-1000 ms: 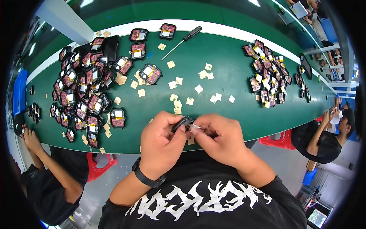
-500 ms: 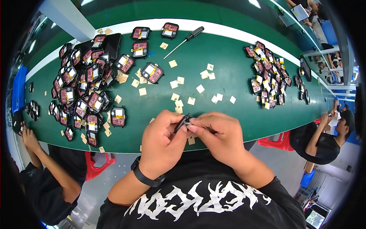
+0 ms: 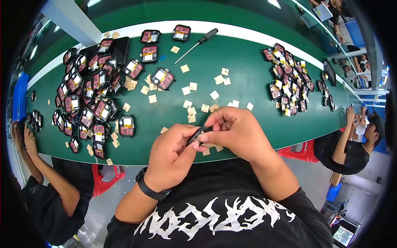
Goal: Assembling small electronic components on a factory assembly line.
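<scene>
Near the front edge of the table, my left hand [image 3: 171, 149] grips a small black device casing [image 3: 196, 135], tilted and seen nearly edge-on. My right hand [image 3: 237, 132] is pinched at the casing's right side, with the thumb across its face and the fingers curled. Fingers cover most of the casing, so its inside is hidden. Small beige paper squares [image 3: 204, 108] lie scattered just beyond and under my hands. One open casing [image 3: 163, 78] with a red circuit board and a pale battery lies farther off.
A large heap of similar open casings [image 3: 99, 78] stands left, a smaller heap [image 3: 285, 78] right. A screwdriver [image 3: 198, 44] lies at the back of the green table [image 3: 248, 136]. Co-workers sit left [image 3: 53, 186] and right [image 3: 351, 144], near red stools [image 3: 300, 153].
My right index finger has lifted and curled over the casing, with the right hand shifting up. My left hand has moved slightly left and down, still gripping the casing.
</scene>
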`<act>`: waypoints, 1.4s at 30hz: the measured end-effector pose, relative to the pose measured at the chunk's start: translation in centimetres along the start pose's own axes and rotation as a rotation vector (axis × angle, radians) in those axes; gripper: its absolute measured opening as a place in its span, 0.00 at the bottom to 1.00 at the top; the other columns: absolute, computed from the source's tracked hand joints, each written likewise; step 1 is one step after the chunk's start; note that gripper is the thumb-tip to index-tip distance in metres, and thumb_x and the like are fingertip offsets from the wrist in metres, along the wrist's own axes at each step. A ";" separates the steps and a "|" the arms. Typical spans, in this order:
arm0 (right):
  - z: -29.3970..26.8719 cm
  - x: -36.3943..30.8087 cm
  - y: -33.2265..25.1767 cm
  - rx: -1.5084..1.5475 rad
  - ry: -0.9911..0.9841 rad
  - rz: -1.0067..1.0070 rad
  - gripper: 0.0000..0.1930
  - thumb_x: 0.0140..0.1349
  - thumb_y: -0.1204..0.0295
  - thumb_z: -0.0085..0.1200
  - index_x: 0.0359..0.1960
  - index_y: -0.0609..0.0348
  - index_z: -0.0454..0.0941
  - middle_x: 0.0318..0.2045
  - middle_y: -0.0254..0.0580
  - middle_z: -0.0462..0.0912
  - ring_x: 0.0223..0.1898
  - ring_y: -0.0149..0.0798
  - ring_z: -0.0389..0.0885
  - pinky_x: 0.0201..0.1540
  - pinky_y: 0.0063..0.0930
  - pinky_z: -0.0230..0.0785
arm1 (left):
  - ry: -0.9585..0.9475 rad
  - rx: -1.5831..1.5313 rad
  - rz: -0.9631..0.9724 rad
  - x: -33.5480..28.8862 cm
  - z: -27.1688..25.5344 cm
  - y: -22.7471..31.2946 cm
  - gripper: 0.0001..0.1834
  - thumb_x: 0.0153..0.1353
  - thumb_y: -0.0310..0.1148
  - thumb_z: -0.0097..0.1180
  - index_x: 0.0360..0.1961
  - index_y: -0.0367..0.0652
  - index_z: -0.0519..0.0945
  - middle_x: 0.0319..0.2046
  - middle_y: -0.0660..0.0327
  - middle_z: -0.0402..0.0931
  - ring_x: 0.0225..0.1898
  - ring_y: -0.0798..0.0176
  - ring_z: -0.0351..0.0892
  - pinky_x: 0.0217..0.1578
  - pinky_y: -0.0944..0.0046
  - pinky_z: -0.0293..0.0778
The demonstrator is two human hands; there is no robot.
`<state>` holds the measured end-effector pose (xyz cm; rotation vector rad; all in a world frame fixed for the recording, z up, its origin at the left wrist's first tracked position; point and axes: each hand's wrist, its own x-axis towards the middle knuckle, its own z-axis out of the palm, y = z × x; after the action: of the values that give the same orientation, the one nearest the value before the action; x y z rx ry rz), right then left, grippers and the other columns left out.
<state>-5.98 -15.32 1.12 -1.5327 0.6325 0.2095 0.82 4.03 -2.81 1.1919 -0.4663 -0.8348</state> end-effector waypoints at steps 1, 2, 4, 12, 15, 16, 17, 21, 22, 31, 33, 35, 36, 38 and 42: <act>-0.2 0.1 0.0 -0.018 -0.067 0.024 0.09 0.59 0.83 0.70 0.38 0.67 0.81 0.30 0.34 0.83 0.33 0.23 0.84 0.33 0.17 0.75 | -0.002 0.000 0.002 -0.1 0.0 0.0 0.11 0.73 0.17 0.51 0.54 0.31 0.74 0.46 0.53 0.82 0.45 0.66 0.87 0.47 0.65 0.83; -0.2 0.1 0.0 -0.020 -0.066 0.021 0.09 0.59 0.83 0.70 0.38 0.67 0.81 0.30 0.34 0.83 0.33 0.23 0.84 0.33 0.17 0.75 | -0.012 -0.008 0.006 -0.1 -0.1 0.1 0.11 0.73 0.18 0.51 0.54 0.31 0.73 0.46 0.53 0.82 0.45 0.65 0.87 0.47 0.65 0.83; -0.3 0.1 0.0 0.091 -0.113 0.060 0.08 0.61 0.81 0.70 0.38 0.67 0.81 0.28 0.31 0.82 0.29 0.21 0.80 0.32 0.16 0.73 | -0.021 -0.015 0.014 -0.1 0.1 0.3 0.11 0.73 0.18 0.50 0.54 0.31 0.73 0.47 0.54 0.82 0.45 0.65 0.87 0.47 0.65 0.83; -0.5 -1.5 -0.2 0.311 -0.174 0.087 0.06 0.67 0.75 0.66 0.37 0.63 0.80 0.28 0.30 0.84 0.27 0.19 0.75 0.28 0.16 0.65 | 0.035 0.086 -0.188 -0.3 1.4 2.7 0.18 0.72 0.23 0.56 0.61 0.29 0.74 0.37 0.56 0.82 0.27 0.71 0.81 0.25 0.74 0.74; -1.2 -2.4 -0.4 0.374 -0.204 0.119 0.05 0.69 0.74 0.65 0.39 0.61 0.81 0.29 0.30 0.84 0.26 0.18 0.74 0.27 0.16 0.63 | 0.055 0.088 -0.170 -0.8 1.2 3.3 0.18 0.72 0.24 0.55 0.61 0.28 0.75 0.36 0.56 0.83 0.24 0.73 0.79 0.21 0.75 0.70; -1.7 -2.7 -0.3 0.387 -0.191 0.121 0.05 0.69 0.74 0.65 0.39 0.60 0.81 0.29 0.30 0.84 0.25 0.18 0.73 0.27 0.16 0.62 | 0.059 0.089 -0.171 -0.9 1.1 3.7 0.18 0.72 0.24 0.55 0.61 0.28 0.75 0.36 0.56 0.83 0.24 0.73 0.79 0.21 0.75 0.70; -2.3 -3.0 -0.1 0.386 -0.194 0.121 0.05 0.69 0.74 0.65 0.39 0.60 0.81 0.29 0.30 0.84 0.25 0.18 0.73 0.27 0.16 0.62 | 0.082 0.071 -0.192 -1.0 1.2 4.3 0.18 0.72 0.23 0.55 0.61 0.28 0.76 0.35 0.56 0.83 0.23 0.73 0.79 0.21 0.75 0.70; -6.4 -3.4 2.0 -0.161 0.555 -0.393 0.04 0.68 0.75 0.65 0.39 0.60 0.82 0.33 0.31 0.84 0.26 0.20 0.71 0.26 0.18 0.61 | 0.107 0.061 -0.269 -1.4 0.6 6.1 0.18 0.71 0.22 0.55 0.60 0.27 0.78 0.34 0.53 0.84 0.22 0.73 0.79 0.19 0.75 0.70; -8.1 -3.4 2.4 -0.405 0.651 -0.438 0.05 0.67 0.76 0.65 0.40 0.61 0.82 0.34 0.32 0.84 0.28 0.22 0.73 0.27 0.18 0.63 | 0.112 0.060 -0.270 -1.4 0.5 6.3 0.18 0.71 0.22 0.55 0.60 0.27 0.78 0.34 0.53 0.84 0.22 0.73 0.79 0.19 0.75 0.70; -12.1 -2.4 3.3 -1.372 0.752 -0.509 0.14 0.62 0.73 0.64 0.50 0.54 0.85 0.58 0.41 0.81 0.41 0.51 0.88 0.41 0.42 0.80 | 0.130 -0.095 -0.248 -1.4 -0.2 6.9 0.22 0.73 0.25 0.49 0.65 0.26 0.73 0.39 0.46 0.86 0.25 0.66 0.83 0.23 0.71 0.78; -12.3 -2.4 3.4 -1.363 0.729 -0.528 0.13 0.62 0.74 0.64 0.49 0.55 0.85 0.58 0.40 0.81 0.41 0.51 0.88 0.41 0.42 0.80 | 0.085 -0.057 -0.170 -1.8 -0.4 6.9 0.23 0.73 0.25 0.45 0.66 0.26 0.72 0.42 0.45 0.85 0.28 0.64 0.85 0.27 0.69 0.81; -12.0 -2.4 3.4 -1.352 0.704 -0.548 0.13 0.61 0.74 0.64 0.48 0.56 0.85 0.59 0.40 0.81 0.40 0.50 0.88 0.41 0.41 0.80 | 0.080 0.016 -0.142 -2.1 -0.4 7.2 0.23 0.72 0.24 0.45 0.66 0.25 0.72 0.42 0.46 0.85 0.30 0.65 0.85 0.28 0.69 0.81; -11.6 -2.3 3.3 -1.342 0.668 -0.599 0.12 0.61 0.75 0.65 0.46 0.56 0.85 0.58 0.40 0.82 0.40 0.50 0.88 0.40 0.41 0.80 | 0.068 0.088 -0.115 -2.3 -0.4 7.3 0.23 0.71 0.22 0.45 0.66 0.25 0.71 0.43 0.46 0.85 0.31 0.65 0.85 0.30 0.69 0.81; -10.8 -2.3 3.4 -1.281 0.610 -0.620 0.12 0.58 0.78 0.66 0.44 0.55 0.86 0.58 0.41 0.83 0.39 0.48 0.88 0.39 0.39 0.80 | 0.066 0.173 -0.088 -2.6 -0.7 7.3 0.24 0.71 0.21 0.45 0.66 0.25 0.71 0.43 0.47 0.85 0.31 0.66 0.84 0.31 0.69 0.81; -9.7 -2.7 3.8 -1.223 0.467 -0.742 0.13 0.54 0.79 0.68 0.42 0.55 0.85 0.60 0.47 0.81 0.36 0.46 0.88 0.35 0.35 0.80 | 0.075 0.314 -0.025 -2.7 -0.7 7.3 0.24 0.68 0.16 0.45 0.66 0.26 0.72 0.43 0.48 0.84 0.32 0.69 0.83 0.33 0.69 0.81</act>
<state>-12.54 -23.82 0.01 -2.9355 0.1981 -0.4368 1.94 7.52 4.04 1.5155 -0.5349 -0.7530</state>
